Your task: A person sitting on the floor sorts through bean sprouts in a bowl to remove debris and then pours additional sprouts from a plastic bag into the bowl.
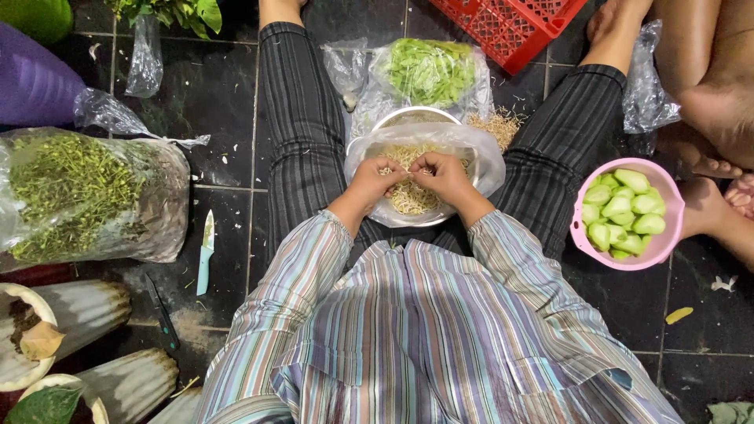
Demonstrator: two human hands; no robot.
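My left hand point(375, 182) and my right hand point(441, 176) meet over a clear plastic bag point(481, 154) of pale bean sprouts point(410, 198) that lines a metal bowl point(415, 116) between my legs. The fingertips of both hands pinch sprouts together at the middle of the bag. A small heap of sprout trimmings point(496, 126) lies on the dark tile floor beside the bowl. Behind the bowl sits another clear bag holding cut green vegetables point(430, 71).
A pink bowl of peeled green chayote pieces point(624, 212) stands at my right, near another person's bare feet point(707, 206). A big bag of green herbs point(78, 192) lies left, with a light-blue knife point(205, 251) and a dark knife point(162, 312) beside it. A red crate point(506, 27) sits behind.
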